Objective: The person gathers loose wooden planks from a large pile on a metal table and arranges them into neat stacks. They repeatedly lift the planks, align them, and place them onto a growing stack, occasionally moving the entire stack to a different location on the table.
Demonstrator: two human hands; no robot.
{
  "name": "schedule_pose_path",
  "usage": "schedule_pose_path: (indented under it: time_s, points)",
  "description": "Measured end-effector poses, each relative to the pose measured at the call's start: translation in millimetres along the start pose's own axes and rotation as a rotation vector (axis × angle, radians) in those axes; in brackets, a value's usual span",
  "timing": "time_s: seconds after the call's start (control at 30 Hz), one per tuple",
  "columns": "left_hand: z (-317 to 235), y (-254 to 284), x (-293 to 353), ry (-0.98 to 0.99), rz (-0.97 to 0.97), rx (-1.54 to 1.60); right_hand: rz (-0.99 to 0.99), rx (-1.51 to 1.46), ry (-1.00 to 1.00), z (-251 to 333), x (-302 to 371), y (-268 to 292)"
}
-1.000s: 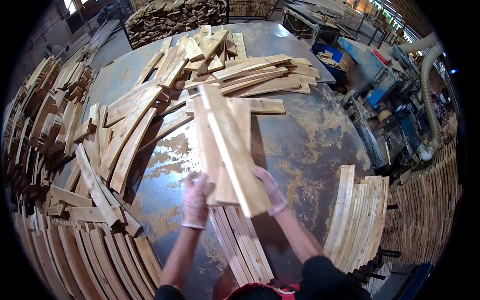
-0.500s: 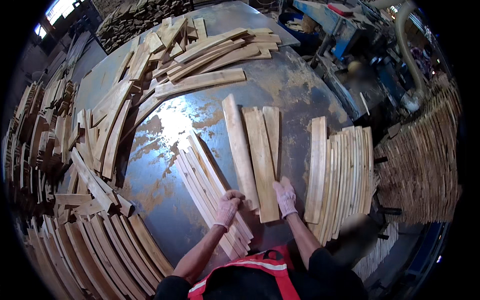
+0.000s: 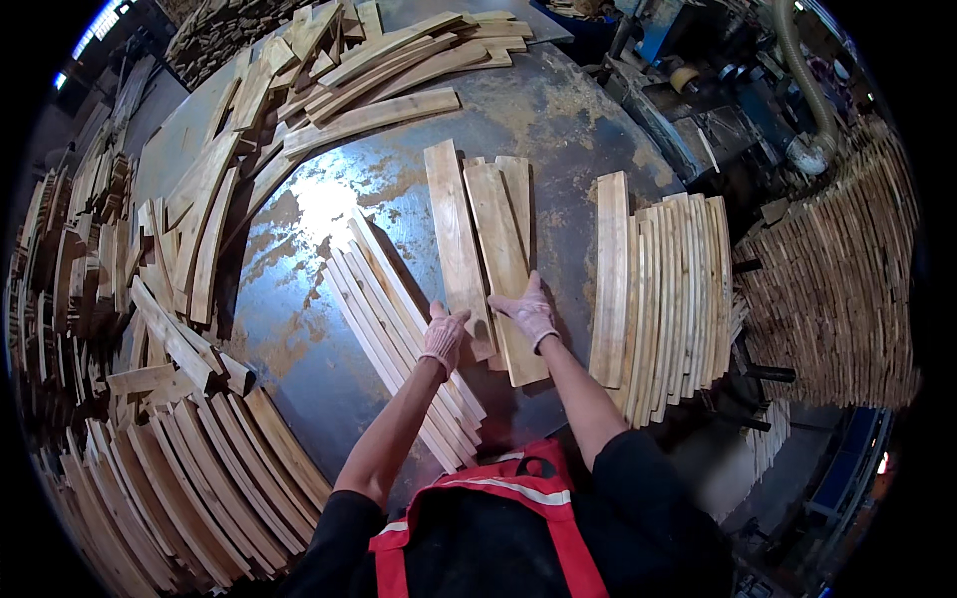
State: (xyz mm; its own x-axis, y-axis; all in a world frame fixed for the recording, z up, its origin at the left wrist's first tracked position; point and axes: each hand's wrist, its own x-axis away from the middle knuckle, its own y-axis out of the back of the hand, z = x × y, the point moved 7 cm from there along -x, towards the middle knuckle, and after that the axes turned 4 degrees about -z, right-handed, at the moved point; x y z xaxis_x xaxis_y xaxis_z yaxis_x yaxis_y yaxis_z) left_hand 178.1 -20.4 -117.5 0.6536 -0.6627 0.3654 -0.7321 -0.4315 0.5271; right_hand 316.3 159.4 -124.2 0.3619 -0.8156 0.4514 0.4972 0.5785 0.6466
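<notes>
Three loose wooden boards lie in front of me on the metal table: a left board point(image 3: 459, 249), a middle board point(image 3: 505, 274) and a shorter one point(image 3: 515, 189) partly hidden under the middle one. My left hand point(image 3: 445, 337), in a pale knit glove, is at the left board's left edge near its lower end, thumb toward the wood, fingers apart. My right hand point(image 3: 528, 312), gloved alike, rests by the middle board's right edge. Its thumb stretches over the board's face and its fingers are spread; neither hand is closed round a board.
A row of narrow strips point(image 3: 399, 329) lies left of my hands, and a row of boards point(image 3: 668, 299) to the right. Jumbled boards point(image 3: 369, 110) cover the table's far left. Stacked wood point(image 3: 827, 269) stands beyond the right edge, below a machine point(image 3: 698, 110) with a hose.
The left board, tilted on its edge before, now lies flatter with its broad face up. My right hand has moved its thumb onto the middle board. The whole view has shifted slightly.
</notes>
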Motion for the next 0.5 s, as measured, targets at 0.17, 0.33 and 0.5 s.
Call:
schedule_pose_path:
  time_s: [0.17,0.33,0.5]
  points:
    - [48,-4,-32,0.083,-0.074,0.098,0.057,0.120,-0.007,-19,-13,29]
    - [-9,-15,-21,0.573,-0.151,0.528,0.071,0.154,-0.037,-50,-25,34]
    - [-23,-34,-29,0.574,-0.021,0.666,0.293,-0.352,-0.040,-19,-10,55]
